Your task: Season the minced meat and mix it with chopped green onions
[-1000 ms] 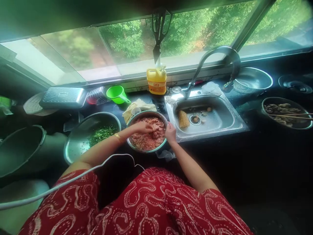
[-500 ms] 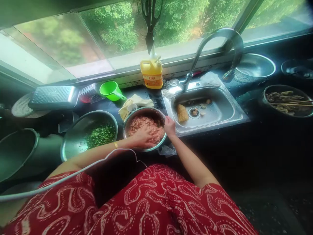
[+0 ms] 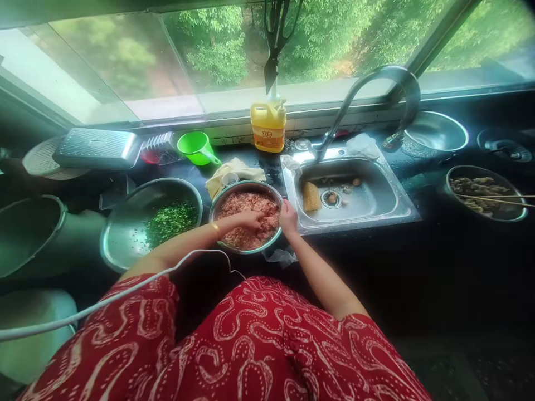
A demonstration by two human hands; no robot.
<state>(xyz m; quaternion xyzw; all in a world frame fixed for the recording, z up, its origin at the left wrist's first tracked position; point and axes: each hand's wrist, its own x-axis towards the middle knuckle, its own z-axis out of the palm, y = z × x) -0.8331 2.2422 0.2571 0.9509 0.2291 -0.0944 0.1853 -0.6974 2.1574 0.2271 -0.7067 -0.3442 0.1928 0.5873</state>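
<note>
In the head view a metal bowl [image 3: 214,214] of pink minced meat [image 3: 251,200] stands on the counter in front of me. My left hand [image 3: 249,219] is down in the meat, fingers curled into it and their tips hidden. On the right side, my right hand [image 3: 288,217] is closed round the bowl's rim. Left of this bowl, a wider metal basin [image 3: 121,234] contains chopped greens [image 3: 171,221], and my left forearm passes over its near edge.
A sink [image 3: 368,195] with a curved faucet [image 3: 346,100] and a yellow sponge-like piece [image 3: 311,196] is at right. Behind the bowl are a cloth [image 3: 242,169], a green cup [image 3: 196,147] and a yellow jug [image 3: 268,128]. A white cable [image 3: 167,269] crosses my left arm.
My left hand has shifted up within the bowl, deeper into the middle of the meat, with its fingers more curled. The right hand keeps its grip on the rim. The camera view has tilted slightly.
</note>
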